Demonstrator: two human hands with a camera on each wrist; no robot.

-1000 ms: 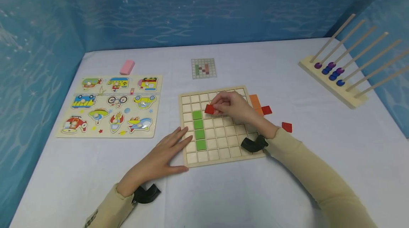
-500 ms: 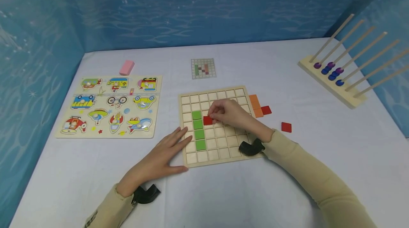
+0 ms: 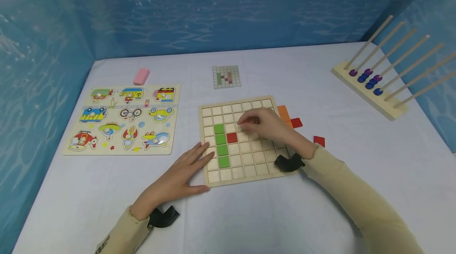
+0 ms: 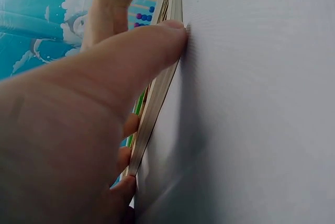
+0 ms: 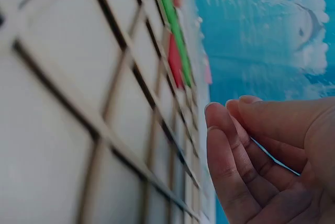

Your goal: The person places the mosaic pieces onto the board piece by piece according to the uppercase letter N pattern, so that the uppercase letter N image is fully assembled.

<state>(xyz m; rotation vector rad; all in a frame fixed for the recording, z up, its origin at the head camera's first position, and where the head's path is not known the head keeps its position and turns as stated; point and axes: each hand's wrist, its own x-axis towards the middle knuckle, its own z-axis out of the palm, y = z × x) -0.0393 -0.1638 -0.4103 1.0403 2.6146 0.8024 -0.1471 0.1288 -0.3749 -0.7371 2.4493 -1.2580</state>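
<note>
A wooden grid board (image 3: 250,171) lies on the white table. A column of several green square tiles (image 3: 222,150) sits in its left part. One red square tile (image 3: 232,138) lies in a cell right beside the second green tile from the top. My left hand (image 3: 179,177) rests with spread fingers at the board's left edge, the thumb touching its lower left corner. Over the board, my right hand (image 3: 265,125) is bent loosely and holds nothing. In the right wrist view its thumb (image 5: 288,119) lies near the fingertips, apart from the red tile.
Orange tiles (image 3: 284,112) and a red tile (image 3: 296,122) lie against the board's right side, another red tile (image 3: 319,141) farther right. Behind the board is a patterned grid card (image 3: 227,77). A vehicle puzzle (image 3: 121,129), pink block (image 3: 141,76) and bead-peg rack (image 3: 370,91) stand around.
My right hand lowered the red tile into a cell beside the green column, let go of it and drew back to the right. My left hand stays in place.
</note>
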